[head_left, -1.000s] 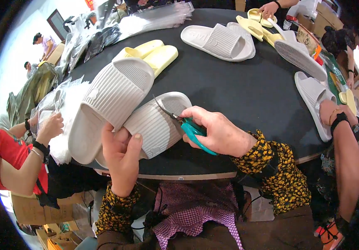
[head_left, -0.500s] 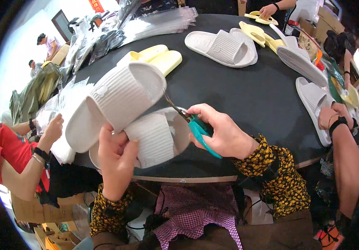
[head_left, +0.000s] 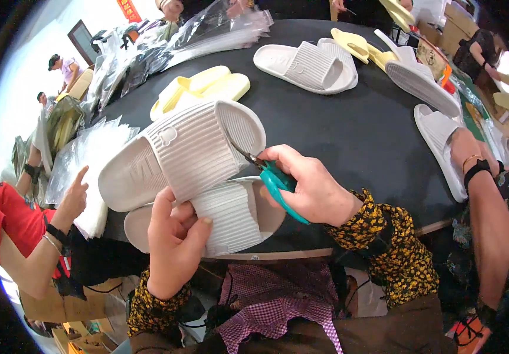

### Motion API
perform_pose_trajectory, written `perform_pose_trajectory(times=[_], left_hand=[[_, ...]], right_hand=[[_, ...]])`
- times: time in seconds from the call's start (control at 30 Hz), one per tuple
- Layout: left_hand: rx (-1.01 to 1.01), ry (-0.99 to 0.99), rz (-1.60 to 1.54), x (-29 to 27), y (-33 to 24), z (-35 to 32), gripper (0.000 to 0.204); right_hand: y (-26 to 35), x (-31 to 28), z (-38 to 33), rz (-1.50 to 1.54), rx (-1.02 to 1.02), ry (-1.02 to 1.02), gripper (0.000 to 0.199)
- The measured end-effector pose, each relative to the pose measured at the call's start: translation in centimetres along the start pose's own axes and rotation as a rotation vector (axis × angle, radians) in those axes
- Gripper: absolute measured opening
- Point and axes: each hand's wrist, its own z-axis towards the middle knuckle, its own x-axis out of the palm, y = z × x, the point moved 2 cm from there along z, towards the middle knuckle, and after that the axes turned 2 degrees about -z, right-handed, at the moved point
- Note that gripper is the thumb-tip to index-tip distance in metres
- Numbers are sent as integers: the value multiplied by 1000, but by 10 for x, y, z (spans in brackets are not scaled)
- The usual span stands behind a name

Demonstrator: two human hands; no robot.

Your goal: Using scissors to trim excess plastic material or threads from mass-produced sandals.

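Left hand [head_left: 174, 236] clamps a pair of white ribbed slippers [head_left: 189, 159] just above its fingers, tilting the top one up so the right hand [head_left: 307, 189], closed on teal-handled scissors [head_left: 272, 177], gets the blade tips to the strap edge beside it.
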Motion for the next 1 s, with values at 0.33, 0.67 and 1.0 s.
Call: perform_pose_trajectory(times=[0.33, 0.67, 1.0], left_hand=[[-14, 33, -19, 1, 3, -2, 50], [-181, 32, -62, -23, -8, -20, 48], [-199, 68, -127, -26, -8, -30, 50]], right_hand=[[3, -1, 0, -51, 46, -3, 32], [4, -11, 2, 168, 204, -180, 39], [11, -1, 1, 387, 352, 79, 46]])
